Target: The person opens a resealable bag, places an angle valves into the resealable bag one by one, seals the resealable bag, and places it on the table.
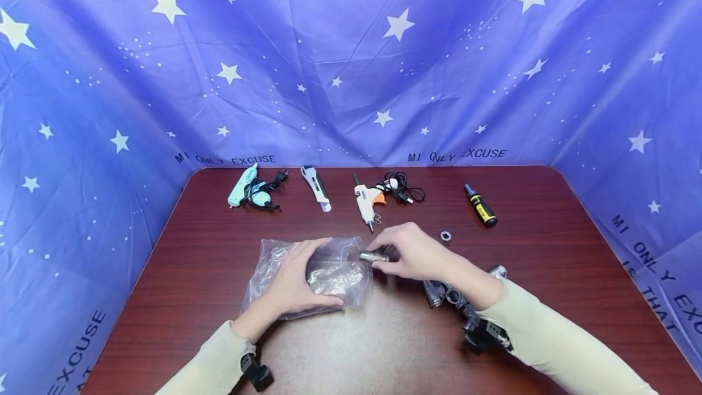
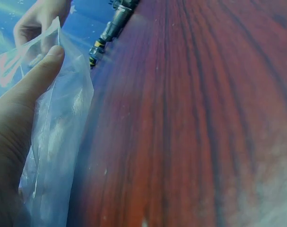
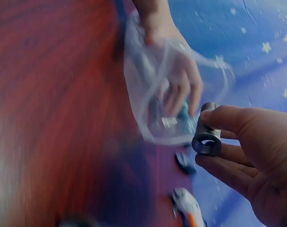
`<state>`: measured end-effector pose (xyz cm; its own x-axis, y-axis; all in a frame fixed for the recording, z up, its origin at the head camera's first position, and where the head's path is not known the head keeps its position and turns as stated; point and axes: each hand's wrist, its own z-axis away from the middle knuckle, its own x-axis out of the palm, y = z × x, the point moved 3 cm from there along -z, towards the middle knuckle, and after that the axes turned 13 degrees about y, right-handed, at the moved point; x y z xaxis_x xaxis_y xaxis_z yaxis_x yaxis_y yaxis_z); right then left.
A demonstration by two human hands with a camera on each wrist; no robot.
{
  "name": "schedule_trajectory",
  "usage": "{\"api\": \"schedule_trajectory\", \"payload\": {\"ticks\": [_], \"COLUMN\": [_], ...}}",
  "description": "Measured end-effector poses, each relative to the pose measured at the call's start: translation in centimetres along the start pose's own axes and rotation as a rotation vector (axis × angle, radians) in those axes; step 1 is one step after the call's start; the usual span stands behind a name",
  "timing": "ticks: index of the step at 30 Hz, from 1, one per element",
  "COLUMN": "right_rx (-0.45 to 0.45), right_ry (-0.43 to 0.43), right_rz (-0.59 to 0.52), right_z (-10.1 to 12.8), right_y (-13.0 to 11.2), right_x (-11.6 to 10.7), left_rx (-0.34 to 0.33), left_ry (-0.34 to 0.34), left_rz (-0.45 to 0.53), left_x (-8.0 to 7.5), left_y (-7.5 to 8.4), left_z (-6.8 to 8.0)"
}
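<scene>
Two hands share this: our left hand [image 1: 293,285] grips the plastic bag [image 1: 329,276] open, so our right hand [image 1: 414,255], pinching the metal fitting [image 1: 374,256], should feed it squarely into the mouth.

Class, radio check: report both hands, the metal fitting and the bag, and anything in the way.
Left hand holds clear bag open. Right hand pinches metal fitting at bag mouth. Nothing between fitting and opening; more fittings by right wrist.
</scene>
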<state>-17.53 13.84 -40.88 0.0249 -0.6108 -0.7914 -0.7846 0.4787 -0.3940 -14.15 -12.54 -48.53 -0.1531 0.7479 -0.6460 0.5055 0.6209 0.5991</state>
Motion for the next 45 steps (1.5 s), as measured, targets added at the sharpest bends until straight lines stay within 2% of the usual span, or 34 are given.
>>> {"api": "schedule_trajectory", "payload": {"ticks": [10, 16, 22, 27, 34, 40, 45], "right_rx": [-0.072, -0.040, -0.005, -0.083, -0.159, -0.256, -0.185], "right_ry": [0.051, 0.068, 0.027, 0.043, 0.087, 0.015, -0.103], "right_rz": [-0.036, -0.065, -0.080, -0.023, -0.117, -0.125, -0.194], "right_z": [-1.5, -1.9, -2.7, -3.1, -3.2, -3.2, -3.0], "right_y": [-1.7, -1.9, -2.1, -2.6, -2.9, -3.1, -2.6], "right_x": [4.6, 6.4, 8.2, 9.0, 10.0, 10.3, 8.9], "left_rx": [-0.013, 0.011, 0.022, 0.013, 0.007, 0.014, 0.025], "left_ry": [0.004, 0.036, 0.047, 0.045, 0.043, 0.039, 0.042], "left_rz": [0.008, 0.016, 0.020, 0.011, -0.007, -0.023, -0.011], "left_x": [0.3, 0.1, 0.0, -0.1, -0.3, -0.4, -0.4], "left_y": [-0.1, -0.1, -0.1, 0.0, 0.2, 0.2, 0.2], "left_z": [0.0, -0.2, -0.3, -0.3, -0.3, -0.2, -0.3]}}
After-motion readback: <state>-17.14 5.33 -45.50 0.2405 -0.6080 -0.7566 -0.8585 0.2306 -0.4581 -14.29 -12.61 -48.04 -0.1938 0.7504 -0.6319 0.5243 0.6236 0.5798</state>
